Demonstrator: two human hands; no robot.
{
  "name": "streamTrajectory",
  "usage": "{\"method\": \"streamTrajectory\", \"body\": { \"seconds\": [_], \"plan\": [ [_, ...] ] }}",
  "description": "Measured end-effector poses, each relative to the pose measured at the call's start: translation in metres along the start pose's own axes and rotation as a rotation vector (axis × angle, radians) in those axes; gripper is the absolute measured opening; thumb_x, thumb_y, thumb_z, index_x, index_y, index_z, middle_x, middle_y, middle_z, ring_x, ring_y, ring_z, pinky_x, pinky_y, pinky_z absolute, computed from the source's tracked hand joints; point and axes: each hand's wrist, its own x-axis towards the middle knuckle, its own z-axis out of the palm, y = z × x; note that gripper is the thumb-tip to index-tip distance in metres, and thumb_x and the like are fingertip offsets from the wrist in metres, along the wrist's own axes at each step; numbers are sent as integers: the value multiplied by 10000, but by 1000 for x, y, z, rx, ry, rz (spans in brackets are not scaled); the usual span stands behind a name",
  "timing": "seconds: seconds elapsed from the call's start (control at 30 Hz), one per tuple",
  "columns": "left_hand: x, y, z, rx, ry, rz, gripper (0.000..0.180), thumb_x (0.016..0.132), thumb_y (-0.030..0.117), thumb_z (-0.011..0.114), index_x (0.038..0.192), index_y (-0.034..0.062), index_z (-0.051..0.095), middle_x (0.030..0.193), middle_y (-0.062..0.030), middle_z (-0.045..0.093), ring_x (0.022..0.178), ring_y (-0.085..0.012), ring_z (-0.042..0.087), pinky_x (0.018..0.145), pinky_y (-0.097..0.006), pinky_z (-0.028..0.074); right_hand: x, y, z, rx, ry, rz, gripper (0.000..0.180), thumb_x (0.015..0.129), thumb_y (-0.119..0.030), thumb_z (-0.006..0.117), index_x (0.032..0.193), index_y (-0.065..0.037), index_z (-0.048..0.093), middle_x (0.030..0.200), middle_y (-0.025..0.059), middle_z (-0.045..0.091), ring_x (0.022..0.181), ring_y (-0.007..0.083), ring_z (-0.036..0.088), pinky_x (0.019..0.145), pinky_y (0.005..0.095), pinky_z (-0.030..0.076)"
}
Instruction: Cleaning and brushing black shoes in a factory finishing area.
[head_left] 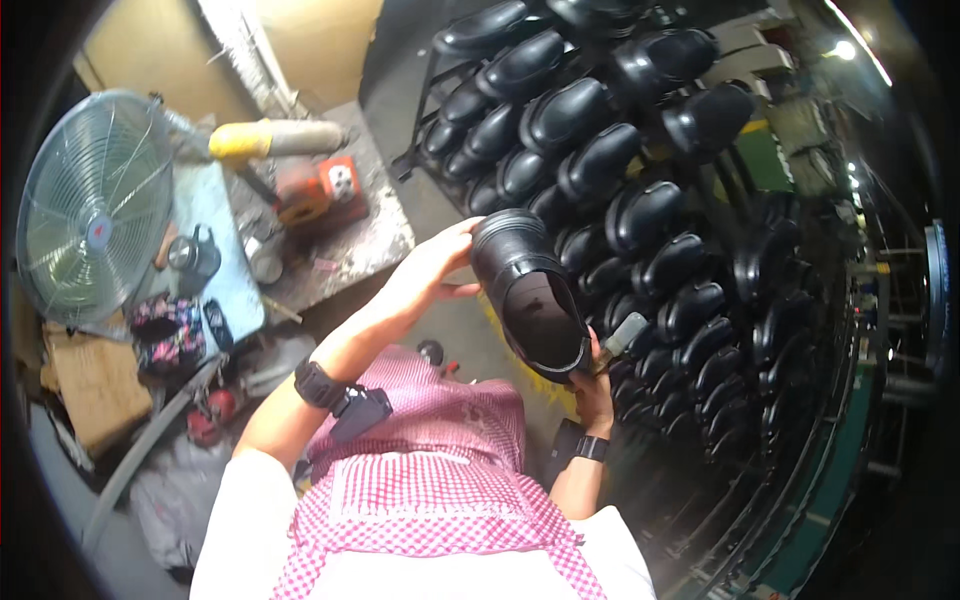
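Observation:
A black leather shoe (520, 290) is held up in front of me, its opening facing me and its toe pointing up and away. My left hand (452, 258) is closed around the left side of the toe, thumb apart from the fingers. At the heel, my right hand (594, 392) is closed on the shoe's back edge. A small brush-like tool with a pale flat end (626, 334) sticks out beside the right fingers; its grip is hidden, and its exact kind is unclear.
Racks of many similar black shoes (650, 215) fill the space ahead and right. On the left stand a round fan (97, 232), a worn workbench (385, 235) with an orange machine (318, 192), and a light-blue table (232, 270) with a glass mug (195, 255). A green conveyor edge (835, 480) runs along the right.

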Motion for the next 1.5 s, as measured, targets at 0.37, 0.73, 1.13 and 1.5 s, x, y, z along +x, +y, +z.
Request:
{"method": "streamTrajectory", "body": {
  "seconds": [0.37,0.73,1.13,1.5],
  "plan": [
    [-17,0,3,324,234,-135,416,817,350,554,1122,97,425,1015,-16,508,911,-115,495,682,-282,447,2,12,2,-61,-42,16,785,574,64,519,1323,-55,316,1246,96,440,1139,193,416,980,270,267],
    [-15,-26,-33,-135,169,-141,503,878,407,422,1257,81,373,1178,-74,501,981,-193,551,766,-329,481,-5,-5,0,865,136,-318,359,761,-120,591,1107,-64,514,940,76,569,758,190,548,666,316,474],
    [-65,-118,-150,-75,559,-341,417,853,332,461,1150,40,472,1062,-114,564,845,-201,589,703,-307,488,121,-205,1,204,875,-611,408,809,-303,607,1117,-97,437,642,66,575,343,81,400,318,173,306],
    [-89,-139,-188,-36,659,-325,380,835,317,489,1116,62,502,1044,-100,570,829,-220,589,691,-326,484,66,-191,-36,413,974,-564,620,712,-506,642,1167,-147,419,723,156,610,403,64,396,386,184,338]
  ]
}}
